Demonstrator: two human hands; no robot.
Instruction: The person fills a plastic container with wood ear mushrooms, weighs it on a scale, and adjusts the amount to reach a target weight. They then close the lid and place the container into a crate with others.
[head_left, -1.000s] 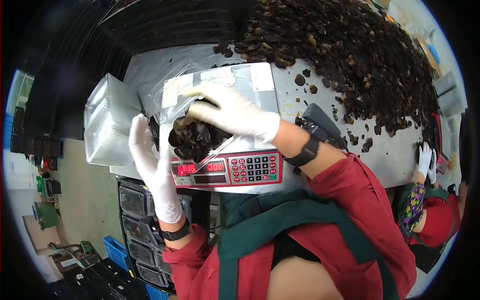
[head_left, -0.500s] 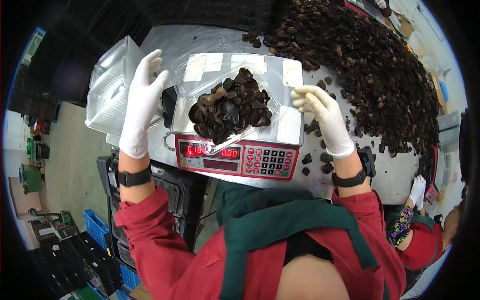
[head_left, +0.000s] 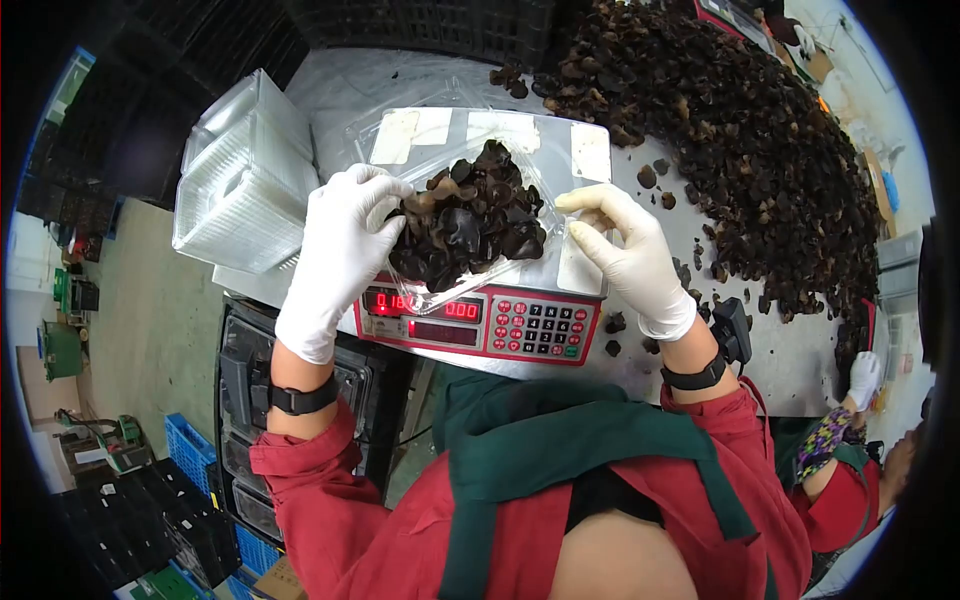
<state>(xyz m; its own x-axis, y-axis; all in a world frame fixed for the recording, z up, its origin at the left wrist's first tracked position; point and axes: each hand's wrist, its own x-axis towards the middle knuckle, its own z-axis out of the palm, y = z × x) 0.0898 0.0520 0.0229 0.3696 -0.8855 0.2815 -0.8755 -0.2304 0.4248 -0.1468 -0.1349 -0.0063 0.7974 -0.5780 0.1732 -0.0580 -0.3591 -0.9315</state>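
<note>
A clear plastic tray (head_left: 497, 276) heaped with dark wood ear mushrooms (head_left: 468, 225) sits askew on the platform of a red-and-silver digital scale (head_left: 450, 340). White-gloved, my left hand (head_left: 340, 245) closes on the tray's left edge, its thumb against the mushrooms. At the opposite side, my right hand (head_left: 638, 258), also gloved, has thumb and forefinger curled at the tray's right edge. Red digits glow on the scale's display (head_left: 425, 304). Behind the mushrooms the tray's clear lid (head_left: 450, 97) appears folded back, hard to make out.
Nested clear trays (head_left: 245, 190) stand left of the scale. A large pile of wood ears (head_left: 740, 150) covers the table's right side, with loose pieces (head_left: 648, 177) near the scale. Black crates (head_left: 420, 45) line the back. A co-worker's gloved hand (head_left: 864, 380) shows at far right.
Both my hands have come inward from beside the scale to the tray's edges, the left one moving right and down. Some loose pieces right of the scale have shifted or gone.
</note>
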